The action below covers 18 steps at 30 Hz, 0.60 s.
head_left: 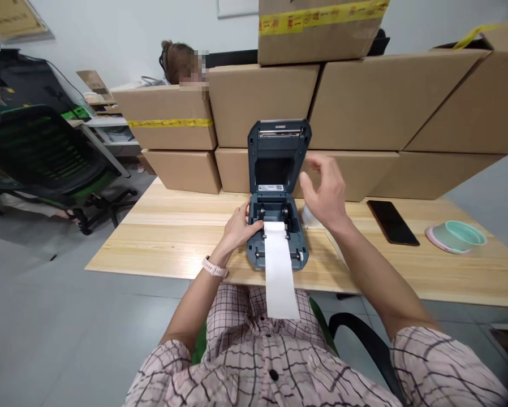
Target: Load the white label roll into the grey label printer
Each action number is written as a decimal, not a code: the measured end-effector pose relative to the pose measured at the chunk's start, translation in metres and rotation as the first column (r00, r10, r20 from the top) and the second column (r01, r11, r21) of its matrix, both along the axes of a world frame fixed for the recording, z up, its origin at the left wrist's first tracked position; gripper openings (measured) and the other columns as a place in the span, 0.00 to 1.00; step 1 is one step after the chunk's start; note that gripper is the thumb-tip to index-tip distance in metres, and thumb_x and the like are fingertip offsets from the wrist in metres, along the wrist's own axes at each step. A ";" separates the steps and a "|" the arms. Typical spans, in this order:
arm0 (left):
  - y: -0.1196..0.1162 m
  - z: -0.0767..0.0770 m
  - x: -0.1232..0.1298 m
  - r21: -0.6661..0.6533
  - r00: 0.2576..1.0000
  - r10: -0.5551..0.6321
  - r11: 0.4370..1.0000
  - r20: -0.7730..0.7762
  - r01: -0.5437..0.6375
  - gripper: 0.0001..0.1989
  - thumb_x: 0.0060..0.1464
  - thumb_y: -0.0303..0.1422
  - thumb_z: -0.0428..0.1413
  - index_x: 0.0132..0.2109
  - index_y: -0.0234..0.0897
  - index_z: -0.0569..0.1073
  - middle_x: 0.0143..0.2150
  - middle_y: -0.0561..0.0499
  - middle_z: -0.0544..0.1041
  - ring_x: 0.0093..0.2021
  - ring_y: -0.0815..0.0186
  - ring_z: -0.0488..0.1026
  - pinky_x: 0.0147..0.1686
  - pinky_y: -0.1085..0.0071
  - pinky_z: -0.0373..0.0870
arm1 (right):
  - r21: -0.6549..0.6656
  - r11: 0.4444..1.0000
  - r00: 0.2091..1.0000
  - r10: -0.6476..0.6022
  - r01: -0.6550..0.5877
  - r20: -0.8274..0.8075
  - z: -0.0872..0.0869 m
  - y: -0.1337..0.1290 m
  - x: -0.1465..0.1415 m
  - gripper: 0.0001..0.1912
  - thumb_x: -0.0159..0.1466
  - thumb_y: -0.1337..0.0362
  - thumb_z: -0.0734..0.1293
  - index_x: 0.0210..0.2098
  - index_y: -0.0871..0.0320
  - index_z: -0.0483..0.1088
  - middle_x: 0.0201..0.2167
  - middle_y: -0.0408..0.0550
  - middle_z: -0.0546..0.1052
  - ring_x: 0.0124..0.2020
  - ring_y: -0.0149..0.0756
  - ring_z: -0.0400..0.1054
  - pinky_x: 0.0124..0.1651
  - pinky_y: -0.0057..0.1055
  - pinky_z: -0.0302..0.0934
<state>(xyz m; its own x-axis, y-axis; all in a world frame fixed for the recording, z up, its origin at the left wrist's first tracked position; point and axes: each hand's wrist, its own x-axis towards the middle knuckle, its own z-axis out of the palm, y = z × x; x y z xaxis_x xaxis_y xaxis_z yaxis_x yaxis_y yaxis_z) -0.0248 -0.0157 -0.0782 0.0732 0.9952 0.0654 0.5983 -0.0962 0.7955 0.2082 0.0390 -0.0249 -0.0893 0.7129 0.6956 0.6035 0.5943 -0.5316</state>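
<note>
Dark-grey plastic printer (295,217) stands open between the left hand (237,227), thumb beside the white paper strip (278,271) (whether gripping, I can't tell), and the right hand (327,195), fingers loosely parted.

my pale pink shirt (292,376) checked in dark lines, my pink watchband (215,267), dark blue-grey printer (275,196), white paper (279,277), pale wood-grained bench (152,237), brown boxes (360,107), yellow tape (322,18) with red characters, black phone (393,222), mint-green tub (453,234), grey floor (88,328)
</note>
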 end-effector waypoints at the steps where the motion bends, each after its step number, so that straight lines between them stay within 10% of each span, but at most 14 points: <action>1: 0.000 0.005 -0.001 -0.025 0.996 0.004 1.000 -0.090 -0.006 0.39 0.56 0.42 0.59 0.72 0.39 0.61 0.55 0.41 0.80 0.50 0.52 0.77 0.48 0.59 0.72 | -0.056 0.996 0.993 0.068 -0.063 0.099 0.003 -0.011 -0.001 0.13 0.69 0.60 0.62 0.51 0.54 0.70 0.51 0.54 0.79 0.52 0.47 0.73 0.56 0.43 0.66; 6: 0.007 0.022 -0.002 -0.124 0.930 -0.053 0.992 -0.363 0.008 0.42 0.57 0.45 0.57 0.74 0.35 0.57 0.41 0.45 0.83 0.43 0.50 0.79 0.42 0.62 0.70 | -0.611 0.759 0.655 0.583 -0.227 0.481 0.011 -0.015 -0.018 0.11 0.67 0.71 0.57 0.46 0.55 0.66 0.44 0.51 0.80 0.41 0.42 0.73 0.42 0.35 0.61; 18: 0.005 0.027 -0.003 -0.104 0.924 -0.141 0.988 -0.355 0.111 0.38 0.56 0.35 0.52 0.73 0.32 0.58 0.34 0.47 0.81 0.35 0.55 0.77 0.37 0.65 0.68 | -0.826 0.534 0.401 0.807 -0.182 0.433 0.010 0.019 -0.037 0.08 0.63 0.66 0.66 0.42 0.56 0.70 0.35 0.50 0.79 0.34 0.41 0.70 0.37 0.33 0.58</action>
<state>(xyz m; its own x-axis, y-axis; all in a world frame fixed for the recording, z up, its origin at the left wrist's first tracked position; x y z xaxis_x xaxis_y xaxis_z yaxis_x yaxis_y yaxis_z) -0.0281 -0.0102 -0.0517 0.2019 0.9770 -0.0687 0.8329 -0.1343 0.5370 0.1708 0.0583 -0.0153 -0.7903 0.4840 -0.3758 0.6109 0.6702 -0.4215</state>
